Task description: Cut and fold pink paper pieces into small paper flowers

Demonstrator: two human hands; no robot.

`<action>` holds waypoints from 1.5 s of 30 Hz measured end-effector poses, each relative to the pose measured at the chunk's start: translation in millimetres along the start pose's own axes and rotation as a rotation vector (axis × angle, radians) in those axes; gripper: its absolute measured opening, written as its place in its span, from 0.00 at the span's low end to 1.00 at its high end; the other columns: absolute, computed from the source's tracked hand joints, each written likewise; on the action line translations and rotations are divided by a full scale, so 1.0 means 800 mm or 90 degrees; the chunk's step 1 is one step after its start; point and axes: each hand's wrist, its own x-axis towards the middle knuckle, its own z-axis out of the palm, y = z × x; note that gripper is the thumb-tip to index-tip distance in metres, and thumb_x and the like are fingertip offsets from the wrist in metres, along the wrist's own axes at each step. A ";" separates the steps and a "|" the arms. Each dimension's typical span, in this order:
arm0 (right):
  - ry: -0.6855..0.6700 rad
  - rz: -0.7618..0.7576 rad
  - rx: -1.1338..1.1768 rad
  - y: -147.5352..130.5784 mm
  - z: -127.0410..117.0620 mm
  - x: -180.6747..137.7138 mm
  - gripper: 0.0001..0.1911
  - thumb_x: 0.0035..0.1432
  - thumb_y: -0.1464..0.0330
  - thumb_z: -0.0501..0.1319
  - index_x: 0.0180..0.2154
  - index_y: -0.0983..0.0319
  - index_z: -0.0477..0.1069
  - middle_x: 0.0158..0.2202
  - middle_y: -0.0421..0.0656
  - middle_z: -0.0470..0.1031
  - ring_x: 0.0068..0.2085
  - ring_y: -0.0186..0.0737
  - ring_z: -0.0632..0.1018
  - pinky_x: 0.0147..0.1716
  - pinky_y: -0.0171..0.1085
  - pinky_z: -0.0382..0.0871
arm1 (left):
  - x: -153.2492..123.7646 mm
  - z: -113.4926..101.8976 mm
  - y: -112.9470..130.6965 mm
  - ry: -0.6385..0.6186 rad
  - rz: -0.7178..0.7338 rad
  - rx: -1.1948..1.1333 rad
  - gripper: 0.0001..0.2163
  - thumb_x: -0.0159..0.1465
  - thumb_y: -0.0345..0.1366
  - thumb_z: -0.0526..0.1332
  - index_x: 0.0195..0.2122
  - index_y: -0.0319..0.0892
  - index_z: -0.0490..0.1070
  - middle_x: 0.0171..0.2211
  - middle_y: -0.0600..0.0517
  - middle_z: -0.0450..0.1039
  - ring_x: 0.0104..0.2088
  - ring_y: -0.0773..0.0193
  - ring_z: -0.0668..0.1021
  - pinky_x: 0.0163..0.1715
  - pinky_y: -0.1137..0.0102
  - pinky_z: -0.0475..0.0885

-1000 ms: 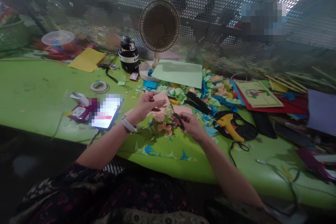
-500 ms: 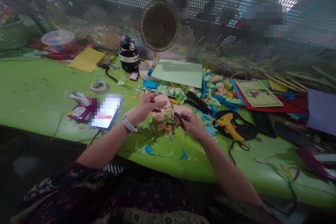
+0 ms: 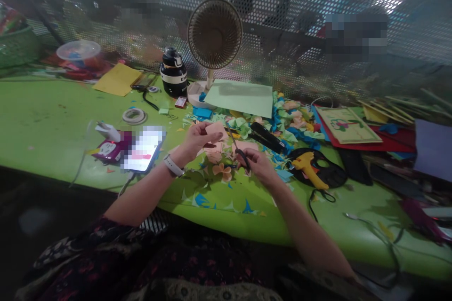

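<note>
While my left hand (image 3: 196,141), closed in a pinch, holds a peach paper piece (image 3: 215,129) | my right hand (image 3: 259,163) curls round black-handled scissors (image 3: 242,155) just beside it (touching or not, I cannot tell) | both over the green counter (image 3: 63,131), near a paper flower (image 3: 222,171)

Scissors (image 3: 239,152): metal blades. Peach paper (image 3: 215,129): matt, smooth. Surface (image 3: 52,122): smooth, faintly glossy. Glue gun (image 3: 310,172): plastic-looking. Perforated screen (image 3: 278,23): metallic-looking.

The left forearm (image 3: 141,198) and right forearm (image 3: 300,216) converged; left fingers (image 3: 199,128) pinched, thumb (image 3: 213,137) extended, right fingers (image 3: 251,152) curled.
</note>
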 end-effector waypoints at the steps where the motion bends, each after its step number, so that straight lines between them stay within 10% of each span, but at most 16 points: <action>1: -0.010 0.001 -0.003 -0.001 0.000 -0.001 0.32 0.38 0.40 0.71 0.29 0.61 0.71 0.22 0.39 0.72 0.21 0.30 0.65 0.20 0.33 0.58 | 0.000 0.000 0.002 0.006 0.007 -0.001 0.17 0.50 0.38 0.76 0.35 0.40 0.71 0.32 0.53 0.78 0.30 0.70 0.79 0.28 0.76 0.74; 45: -0.030 -0.022 -0.014 0.003 0.005 -0.001 0.30 0.39 0.41 0.70 0.26 0.60 0.69 0.22 0.38 0.70 0.24 0.32 0.67 0.24 0.34 0.61 | 0.004 0.000 -0.001 0.010 0.014 0.006 0.22 0.53 0.31 0.74 0.46 0.39 0.68 0.31 0.54 0.79 0.27 0.69 0.80 0.25 0.76 0.75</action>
